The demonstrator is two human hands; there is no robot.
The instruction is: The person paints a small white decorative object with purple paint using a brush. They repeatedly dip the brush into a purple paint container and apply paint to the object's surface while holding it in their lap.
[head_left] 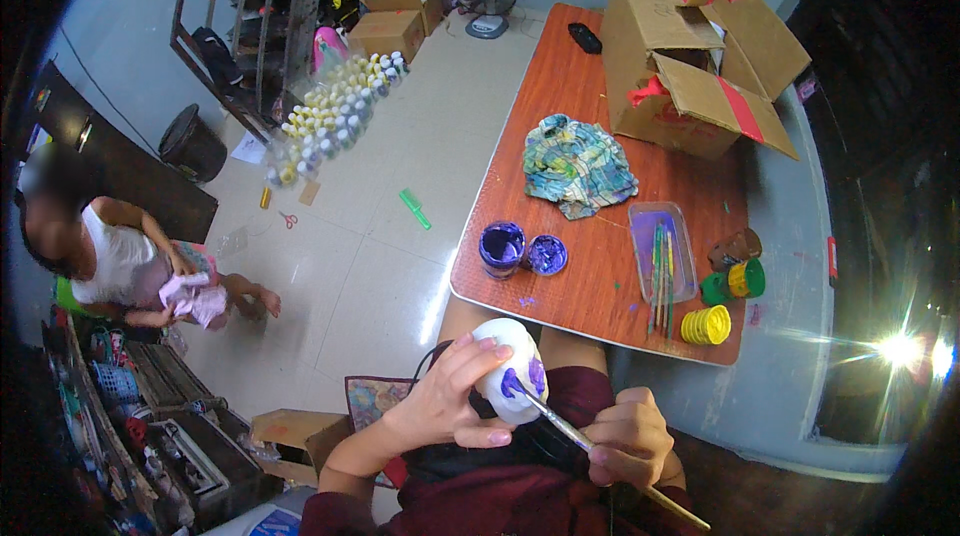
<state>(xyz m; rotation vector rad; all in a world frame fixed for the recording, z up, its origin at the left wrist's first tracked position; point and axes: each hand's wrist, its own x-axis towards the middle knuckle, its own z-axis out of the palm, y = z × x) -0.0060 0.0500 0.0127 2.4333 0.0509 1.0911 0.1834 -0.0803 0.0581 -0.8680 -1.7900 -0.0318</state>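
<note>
The left hand (450,394) is cradling a rounded white object (503,336), thumb below and fingers curling over its upper side, holding it just off the near edge of the surface (600,281). The right hand (630,436) is pinching a paintbrush (562,426) between thumb and curled fingers, and the brush's tip is touching a purple patch on the white object. An opened jar of purple paint (502,248) is standing on the surface, with a crumpled, stained cloth (577,164) lying behind it. A clear tray (681,219) is holding several brushes (657,281). Farther back, a cardboard carton (640,86) is bearing dark handwriting and a reddish printed mark, the latter too small to make out.
</note>
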